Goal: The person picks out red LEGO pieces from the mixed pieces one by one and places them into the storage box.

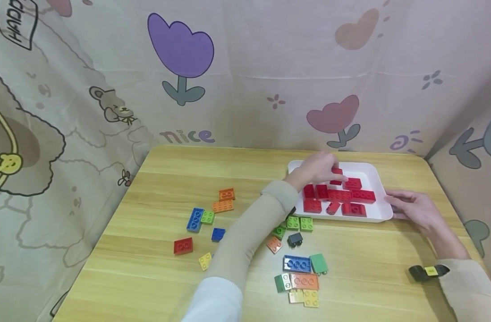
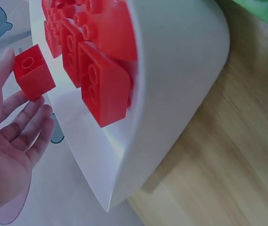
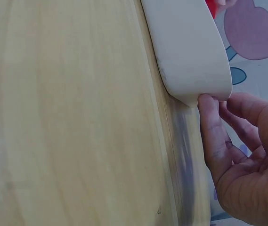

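My left hand (image 1: 319, 167) pinches a red toy brick (image 2: 34, 75) between thumb and fingers, over the far part of a white tray (image 1: 374, 175). In the left wrist view that hand (image 2: 9, 141) is at the left, its other fingers loosely bent below the brick. Several more red bricks (image 1: 339, 195) lie in the tray, mostly along its near half. At the tray's right end, my right hand (image 1: 418, 210) holds the wall near the corner. The right wrist view shows the right hand's fingers (image 3: 211, 127) against the tray's outer corner (image 3: 190, 52).
Left of the arm lie orange bricks (image 1: 223, 206), a blue brick (image 1: 195, 220) and a lone red brick (image 1: 183, 246). In front of the tray are green bricks (image 1: 306, 224), a black brick (image 1: 295, 239) and a blue-and-orange group (image 1: 304, 281). A patterned curtain (image 1: 245, 89) hangs behind the wooden table (image 1: 149, 268).
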`<state>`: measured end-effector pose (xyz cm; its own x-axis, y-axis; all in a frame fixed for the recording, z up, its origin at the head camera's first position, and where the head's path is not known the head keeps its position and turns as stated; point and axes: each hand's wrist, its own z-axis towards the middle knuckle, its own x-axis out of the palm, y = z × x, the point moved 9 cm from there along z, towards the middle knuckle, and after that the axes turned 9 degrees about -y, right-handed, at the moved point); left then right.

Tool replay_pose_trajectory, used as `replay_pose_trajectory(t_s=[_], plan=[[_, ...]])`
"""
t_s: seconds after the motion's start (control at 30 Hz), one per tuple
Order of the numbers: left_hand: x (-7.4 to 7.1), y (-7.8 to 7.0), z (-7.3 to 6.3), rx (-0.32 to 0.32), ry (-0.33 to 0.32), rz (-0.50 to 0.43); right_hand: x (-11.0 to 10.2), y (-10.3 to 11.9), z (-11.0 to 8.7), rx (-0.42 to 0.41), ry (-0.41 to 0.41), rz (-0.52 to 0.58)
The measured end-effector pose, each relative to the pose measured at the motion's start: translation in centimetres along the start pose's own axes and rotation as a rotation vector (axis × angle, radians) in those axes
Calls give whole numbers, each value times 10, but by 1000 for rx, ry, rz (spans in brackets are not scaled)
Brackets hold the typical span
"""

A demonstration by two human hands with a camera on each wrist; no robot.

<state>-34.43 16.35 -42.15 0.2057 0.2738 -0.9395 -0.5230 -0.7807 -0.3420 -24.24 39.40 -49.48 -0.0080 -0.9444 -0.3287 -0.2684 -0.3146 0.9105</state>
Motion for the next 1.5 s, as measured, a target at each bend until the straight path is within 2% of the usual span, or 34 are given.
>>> replay_pose_trajectory(t_s=[0.27, 0.47, 0.63, 1.03, 1.23, 1.5], plan=[[11, -2, 8, -35, 0, 5, -1, -2, 0, 8, 2, 13], [16, -3, 12, -41, 2, 48, -1, -2, 2, 5, 0, 4], [21, -4, 12, -51, 27, 76, -2, -2, 2, 3, -1, -8], [26, -5, 12, -52, 25, 103, -2, -1, 2, 1, -5, -29], [20, -4, 9, -56, 29, 78, -3, -2, 2, 6, -10, -20], [-1, 5, -5, -11, 11, 27, -2, -3, 2, 9, -5, -17]])
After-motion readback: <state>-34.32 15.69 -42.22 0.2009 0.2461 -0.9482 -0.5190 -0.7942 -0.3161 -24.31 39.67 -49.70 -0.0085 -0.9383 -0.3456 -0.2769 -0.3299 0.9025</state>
